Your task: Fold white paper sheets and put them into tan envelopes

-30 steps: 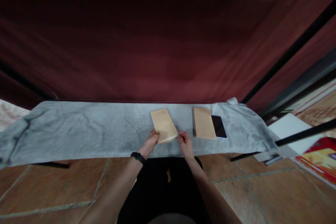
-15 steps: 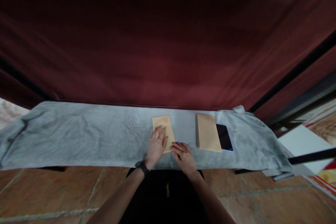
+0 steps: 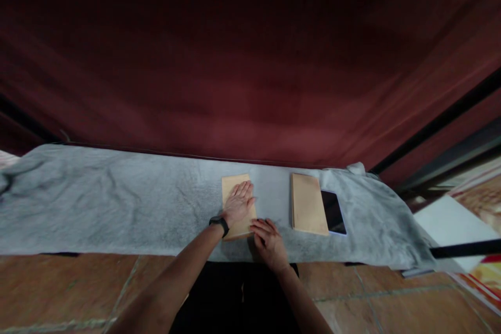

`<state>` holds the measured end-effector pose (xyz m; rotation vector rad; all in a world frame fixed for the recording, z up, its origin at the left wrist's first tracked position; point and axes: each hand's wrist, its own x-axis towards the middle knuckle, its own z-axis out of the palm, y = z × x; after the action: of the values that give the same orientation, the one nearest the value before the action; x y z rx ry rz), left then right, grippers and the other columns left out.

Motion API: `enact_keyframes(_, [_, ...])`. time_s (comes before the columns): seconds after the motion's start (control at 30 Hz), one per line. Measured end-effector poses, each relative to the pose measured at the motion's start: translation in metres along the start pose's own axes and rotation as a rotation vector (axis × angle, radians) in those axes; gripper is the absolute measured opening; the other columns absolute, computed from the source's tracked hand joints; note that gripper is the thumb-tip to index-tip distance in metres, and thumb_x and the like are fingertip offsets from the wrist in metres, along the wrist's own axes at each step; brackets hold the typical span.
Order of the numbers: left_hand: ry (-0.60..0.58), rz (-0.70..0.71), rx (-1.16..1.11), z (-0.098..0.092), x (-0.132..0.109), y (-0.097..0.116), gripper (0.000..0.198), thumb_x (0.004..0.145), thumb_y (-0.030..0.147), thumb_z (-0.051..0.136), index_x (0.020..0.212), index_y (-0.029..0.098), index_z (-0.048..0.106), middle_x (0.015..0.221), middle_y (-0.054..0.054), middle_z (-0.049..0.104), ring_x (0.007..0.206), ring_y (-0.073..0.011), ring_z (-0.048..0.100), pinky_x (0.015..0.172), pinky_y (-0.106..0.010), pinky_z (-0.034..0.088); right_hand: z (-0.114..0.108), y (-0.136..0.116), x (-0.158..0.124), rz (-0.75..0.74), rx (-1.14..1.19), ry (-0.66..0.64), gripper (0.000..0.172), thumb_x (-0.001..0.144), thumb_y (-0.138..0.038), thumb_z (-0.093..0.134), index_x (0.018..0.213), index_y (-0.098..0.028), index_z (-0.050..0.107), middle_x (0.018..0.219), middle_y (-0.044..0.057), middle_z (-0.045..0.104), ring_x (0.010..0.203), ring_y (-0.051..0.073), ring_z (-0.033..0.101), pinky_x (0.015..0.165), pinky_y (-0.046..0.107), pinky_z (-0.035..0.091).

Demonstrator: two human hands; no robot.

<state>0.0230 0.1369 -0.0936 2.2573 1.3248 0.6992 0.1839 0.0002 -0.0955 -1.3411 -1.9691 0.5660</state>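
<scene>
A tan paper envelope [image 3: 230,186] lies flat on the grey cloth, straight in front of me. My left hand [image 3: 239,202], with a dark band at the wrist, rests palm down across its middle and right edge, fingers stretched out. At the envelope's lower right corner, the fingertips of my right hand [image 3: 270,241] touch the edge. Those fingers are extended, with the thumb slightly apart below them. Farther right lies a stack of similar tan envelopes [image 3: 309,203], partly covering a dark-screened tablet or phone [image 3: 334,212].
The grey cloth [image 3: 97,198] covers a long narrow table, its front edge close to my body. A dark red curtain [image 3: 235,88] hangs behind it. Black poles [image 3: 438,135] slant at the sides. A white board [image 3: 456,224] stands at the right, above the tiled floor [image 3: 70,292].
My left hand has slid right and turned over the envelope, from its left part to its right edge. My right hand stays near the lower right corner. The view has shifted slightly.
</scene>
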Motion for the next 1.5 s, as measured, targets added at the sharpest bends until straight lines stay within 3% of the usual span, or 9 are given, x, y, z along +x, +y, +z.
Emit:
enact_keyframes(0.33, [-0.138, 0.022, -0.031, -0.009, -0.044, 0.024, 0.052, 0.095, 0.032, 0.042, 0.146, 0.021, 0.045, 0.158, -0.005, 0.036, 0.148, -0.0172, 0.026, 0.124, -0.038, 0.006, -0.002, -0.003, 0.000, 0.014, 0.069, 0.094, 0.035, 0.088, -0.011, 0.049, 0.109, -0.026, 0.072, 0.120, 0.005, 0.071, 0.114, 0.020, 0.064, 0.114, 0.048, 0.037])
enact_keyframes(0.67, [-0.075, -0.043, -0.412, -0.018, -0.106, 0.042, 0.047, 0.085, 0.037, 0.064, 0.131, 0.027, 0.062, 0.147, -0.003, 0.052, 0.141, -0.0201, 0.042, 0.123, -0.036, 0.016, -0.002, 0.002, 0.000, 0.022, 0.123, 0.104, 0.032, 0.086, -0.010, 0.051, 0.103, -0.027, 0.073, 0.115, 0.003, 0.073, 0.111, 0.018, 0.065, 0.113, 0.046, 0.038])
enact_keyframes(0.8, [-0.040, -0.115, -0.450, -0.024, -0.126, 0.046, 0.041, 0.085, 0.033, 0.063, 0.126, 0.028, 0.065, 0.142, -0.003, 0.057, 0.137, -0.0206, 0.046, 0.122, -0.037, 0.021, -0.004, 0.006, -0.001, -0.001, 0.106, 0.080, 0.028, 0.086, -0.013, 0.054, 0.103, -0.027, 0.072, 0.117, 0.003, 0.073, 0.111, 0.019, 0.066, 0.111, 0.046, 0.039])
enact_keyframes(1.0, [0.171, -0.191, -0.513, -0.016, -0.129, 0.049, 0.028, 0.086, 0.023, 0.058, 0.109, 0.028, 0.072, 0.126, -0.004, 0.069, 0.125, -0.0224, 0.057, 0.118, -0.040, 0.031, 0.001, 0.008, 0.003, 0.052, 0.054, 0.101, 0.023, 0.091, -0.018, 0.054, 0.100, -0.026, 0.072, 0.111, 0.004, 0.073, 0.107, 0.020, 0.065, 0.103, 0.042, 0.046])
enact_keyframes(1.13, [0.206, -0.243, -0.519, -0.011, -0.126, 0.053, 0.029, 0.084, 0.017, 0.056, 0.104, 0.028, 0.073, 0.124, -0.005, 0.069, 0.125, -0.0249, 0.056, 0.117, -0.043, 0.032, 0.007, 0.004, 0.002, 0.092, -0.019, 0.149, 0.026, 0.093, -0.018, 0.050, 0.109, -0.026, 0.069, 0.110, 0.005, 0.071, 0.107, 0.021, 0.063, 0.099, 0.039, 0.048])
enact_keyframes(1.23, [0.247, -0.267, -0.531, -0.009, -0.126, 0.055, 0.029, 0.086, 0.018, 0.054, 0.106, 0.027, 0.072, 0.123, -0.005, 0.068, 0.126, -0.0259, 0.056, 0.116, -0.045, 0.033, 0.012, -0.001, -0.008, 0.067, -0.066, 0.212, 0.034, 0.094, -0.015, 0.045, 0.119, -0.024, 0.066, 0.121, 0.008, 0.067, 0.116, 0.021, 0.059, 0.103, 0.041, 0.046])
enact_keyframes(1.37, [0.312, -0.247, -0.470, -0.005, -0.127, 0.054, 0.030, 0.091, 0.020, 0.048, 0.111, 0.027, 0.069, 0.127, -0.007, 0.065, 0.125, -0.0256, 0.055, 0.114, -0.045, 0.037, 0.013, -0.012, -0.024, -0.068, -0.132, 0.089, 0.042, 0.095, -0.014, 0.042, 0.130, -0.024, 0.061, 0.137, 0.007, 0.060, 0.129, 0.022, 0.052, 0.113, 0.045, 0.037])
enact_keyframes(1.5, [0.302, -0.177, -0.308, -0.001, -0.132, 0.049, 0.030, 0.094, 0.019, 0.042, 0.111, 0.025, 0.066, 0.133, -0.008, 0.060, 0.131, -0.0250, 0.050, 0.115, -0.045, 0.036, 0.010, -0.022, -0.027, -0.086, -0.238, -0.004, 0.049, 0.096, -0.016, 0.043, 0.144, -0.024, 0.049, 0.145, 0.006, 0.053, 0.135, 0.022, 0.048, 0.119, 0.047, 0.029])
